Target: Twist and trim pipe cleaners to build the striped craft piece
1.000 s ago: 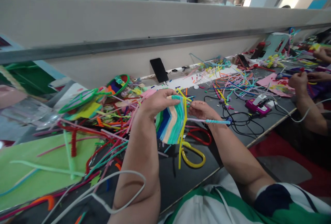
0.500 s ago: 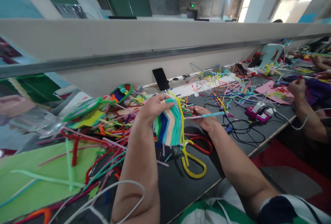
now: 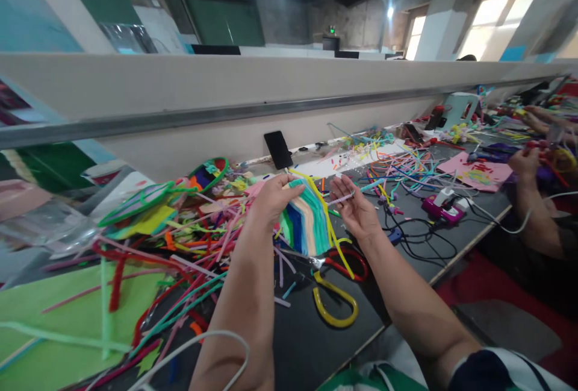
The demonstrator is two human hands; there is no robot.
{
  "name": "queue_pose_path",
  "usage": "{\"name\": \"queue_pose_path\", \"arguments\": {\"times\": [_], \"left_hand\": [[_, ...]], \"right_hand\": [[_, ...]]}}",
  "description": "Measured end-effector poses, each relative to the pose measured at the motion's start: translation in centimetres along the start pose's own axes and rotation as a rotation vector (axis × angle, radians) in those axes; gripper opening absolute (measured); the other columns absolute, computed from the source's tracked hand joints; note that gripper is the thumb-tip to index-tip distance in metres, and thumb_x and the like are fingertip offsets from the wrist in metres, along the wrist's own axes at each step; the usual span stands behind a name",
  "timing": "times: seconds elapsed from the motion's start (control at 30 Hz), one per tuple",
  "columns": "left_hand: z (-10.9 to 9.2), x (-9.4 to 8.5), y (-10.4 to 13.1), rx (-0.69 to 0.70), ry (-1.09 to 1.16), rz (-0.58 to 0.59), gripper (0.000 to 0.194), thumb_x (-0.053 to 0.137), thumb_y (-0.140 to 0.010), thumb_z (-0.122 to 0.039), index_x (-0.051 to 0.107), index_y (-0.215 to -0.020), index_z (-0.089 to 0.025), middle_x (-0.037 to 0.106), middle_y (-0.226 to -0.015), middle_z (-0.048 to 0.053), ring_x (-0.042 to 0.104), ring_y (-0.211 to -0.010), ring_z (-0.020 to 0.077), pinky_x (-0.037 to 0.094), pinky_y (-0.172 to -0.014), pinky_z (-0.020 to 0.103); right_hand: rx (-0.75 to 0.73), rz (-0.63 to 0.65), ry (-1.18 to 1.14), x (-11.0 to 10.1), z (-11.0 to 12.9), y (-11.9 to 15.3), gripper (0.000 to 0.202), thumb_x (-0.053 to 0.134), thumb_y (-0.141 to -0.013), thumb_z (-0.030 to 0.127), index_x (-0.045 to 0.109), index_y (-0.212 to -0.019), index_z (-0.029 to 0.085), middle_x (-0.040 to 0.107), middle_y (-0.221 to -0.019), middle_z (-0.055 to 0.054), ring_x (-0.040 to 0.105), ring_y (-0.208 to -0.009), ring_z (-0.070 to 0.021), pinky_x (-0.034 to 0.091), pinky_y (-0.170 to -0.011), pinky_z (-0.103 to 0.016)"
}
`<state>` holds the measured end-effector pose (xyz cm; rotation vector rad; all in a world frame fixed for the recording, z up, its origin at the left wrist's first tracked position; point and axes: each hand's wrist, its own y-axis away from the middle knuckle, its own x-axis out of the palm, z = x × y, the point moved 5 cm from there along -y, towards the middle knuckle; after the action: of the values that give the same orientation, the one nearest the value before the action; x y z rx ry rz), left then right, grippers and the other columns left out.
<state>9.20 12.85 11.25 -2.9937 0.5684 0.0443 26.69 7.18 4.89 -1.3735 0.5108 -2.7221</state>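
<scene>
My left hand [image 3: 275,201] grips the top of a striped panel [image 3: 309,222] of pipe cleaners in green, blue, cream and teal, thumb on its near face. A bent yellow pipe cleaner [image 3: 333,231] runs down the panel's right edge, its lower end hanging free. To the right, my right hand [image 3: 356,207] is turned palm up, its fingers curled around a lilac and light-blue pipe cleaner [image 3: 342,199]. Just below the panel lie scissors [image 3: 335,322] with one yellow and one red handle loop.
Loose pipe cleaners [image 3: 180,276] heap up at left beside a green sheet [image 3: 58,312]. A phone [image 3: 277,150] leans on the partition. Right of my arm are a purple power strip [image 3: 442,210] and black cables [image 3: 424,246]. Another person's hand [image 3: 526,165] works at far right.
The yellow pipe cleaner's lower end has swung right, off the yellow scissor loop. My right hand has turned more palm up, fingers raised. The view has tilted slightly upward.
</scene>
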Motion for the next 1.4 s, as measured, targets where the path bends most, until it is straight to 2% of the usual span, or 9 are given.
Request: {"name": "queue_pose_path", "arguments": {"times": [0.17, 0.43, 0.67, 0.87, 1.0, 1.1, 1.27, 1.4], "left_hand": [[0.8, 0.6, -0.4, 0.008, 0.033, 0.037, 0.038, 0.078, -0.059, -0.037, 0.064, -0.087, -0.016, 0.068, -0.069, 0.001, 0.062, -0.056, 0.0165, 0.050, -0.057, 0.028], [0.8, 1.0, -0.4, -0.024, 0.046, 0.060, 0.038, 0.079, -0.056, -0.036, 0.064, -0.085, -0.016, 0.067, -0.066, 0.000, 0.061, -0.055, 0.0159, 0.049, -0.056, 0.027], [0.7, 2.2, -0.1, -0.036, 0.044, 0.044, 0.040, 0.078, -0.054, -0.039, 0.064, -0.083, -0.016, 0.067, -0.066, 0.000, 0.061, -0.057, 0.0166, 0.049, -0.059, 0.028], [0.9, 2.9, -0.2, -0.038, -0.017, 0.100, 0.039, 0.077, -0.059, -0.039, 0.064, -0.087, -0.016, 0.067, -0.067, 0.000, 0.062, -0.057, 0.0172, 0.048, -0.057, 0.027], [1.1, 3.2, -0.2, -0.045, -0.007, 0.120, 0.040, 0.077, -0.059, -0.038, 0.064, -0.090, -0.017, 0.069, -0.072, 0.000, 0.063, -0.059, 0.0176, 0.049, -0.059, 0.028], [1.2, 3.3, -0.2, -0.057, -0.017, 0.126, 0.039, 0.076, -0.060, -0.039, 0.064, -0.090, -0.017, 0.069, -0.073, 0.000, 0.063, -0.059, 0.0178, 0.050, -0.059, 0.029], [1.3, 3.1, -0.3, -0.050, -0.005, 0.136, 0.039, 0.077, -0.060, -0.038, 0.063, -0.090, -0.017, 0.069, -0.073, 0.000, 0.063, -0.059, 0.0168, 0.050, -0.059, 0.028], [1.1, 2.7, -0.2, -0.054, 0.043, 0.150, 0.041, 0.078, -0.059, -0.037, 0.063, -0.091, -0.015, 0.069, -0.074, 0.001, 0.063, -0.059, 0.0159, 0.051, -0.060, 0.028]], "right_hand": [[-0.058, -0.012, -0.043, -0.1, 0.6, -0.1, 0.030, 0.052, -0.088, 0.031, 0.061, -0.115, 0.023, 0.063, -0.124, -0.003, 0.052, -0.123, -0.0187, 0.032, -0.111, -0.038], [-0.072, -0.021, -0.082, -0.2, 0.9, -0.1, 0.029, 0.049, -0.089, 0.030, 0.060, -0.114, 0.022, 0.064, -0.122, -0.004, 0.054, -0.121, -0.0186, 0.031, -0.112, -0.040], [-0.119, -0.059, -0.086, -0.2, 1.4, 0.0, 0.033, 0.048, -0.089, 0.042, 0.061, -0.113, 0.022, 0.067, -0.116, -0.006, 0.057, -0.116, -0.0197, 0.034, -0.109, -0.042], [-0.095, -0.195, -0.051, -1.8, 1.1, 0.0, 0.045, 0.047, -0.086, 0.056, 0.063, -0.107, 0.019, 0.071, -0.099, -0.008, 0.064, -0.101, -0.0207, 0.045, -0.097, -0.040], [-0.082, -0.253, -0.064, -2.8, 0.8, -0.1, 0.044, 0.049, -0.084, 0.056, 0.064, -0.100, 0.018, 0.071, -0.084, -0.006, 0.068, -0.086, -0.0201, 0.049, -0.093, -0.039], [-0.074, -0.285, -0.063, -3.0, 0.7, -0.1, 0.043, 0.049, -0.085, 0.055, 0.065, -0.097, 0.018, 0.072, -0.081, -0.006, 0.069, -0.081, -0.0204, 0.049, -0.093, -0.040], [-0.059, -0.286, -0.081, -2.8, 0.9, -0.1, 0.043, 0.047, -0.086, 0.054, 0.066, -0.096, 0.016, 0.073, -0.085, -0.008, 0.069, -0.086, -0.0220, 0.048, -0.095, -0.041], [-0.050, -0.163, -0.093, -1.6, 1.1, -0.1, 0.047, 0.042, -0.089, 0.054, 0.065, -0.103, 0.016, 0.073, -0.098, -0.008, 0.065, -0.102, -0.0228, 0.042, -0.102, -0.042]]}}
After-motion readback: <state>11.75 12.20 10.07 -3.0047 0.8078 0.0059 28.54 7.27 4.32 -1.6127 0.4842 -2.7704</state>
